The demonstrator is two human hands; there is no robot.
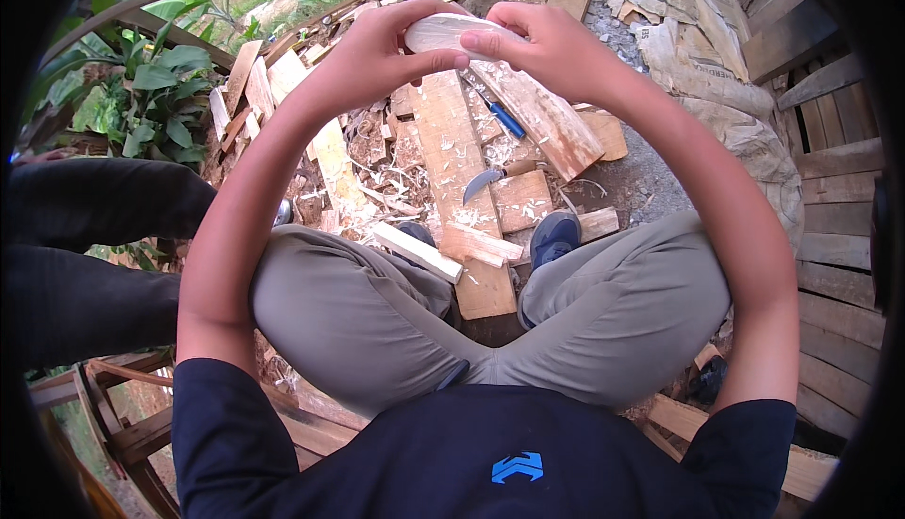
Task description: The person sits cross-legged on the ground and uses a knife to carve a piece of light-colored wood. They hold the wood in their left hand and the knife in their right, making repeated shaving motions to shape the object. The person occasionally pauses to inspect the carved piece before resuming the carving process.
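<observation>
Both of my hands are raised at arm's length, gripping a pale, oval, carved wooden piece (pixel 441 34) between them. My left hand (pixel 396 40) wraps around its left end, thumb along the near side. On the other end, my right hand (pixel 542 43) presses its thumb on the pale face, with the fingers behind it. Below the hands, a curved-blade knife (pixel 483 183) with a wooden handle lies on the boards. A blue-handled tool (pixel 507 120) with a thin dark shaft rests beyond it, beside a thick plank (pixel 537 118).
Wood shavings (pixel 377 180) and offcuts litter the ground between my feet. A squared pale stick (pixel 417 251) lies by my left knee. Another person's dark-trousered legs (pixel 104 203) are at the left. Crumpled sacks (pixel 702 66) and a slatted wooden wall (pixel 839 236) stand at the right.
</observation>
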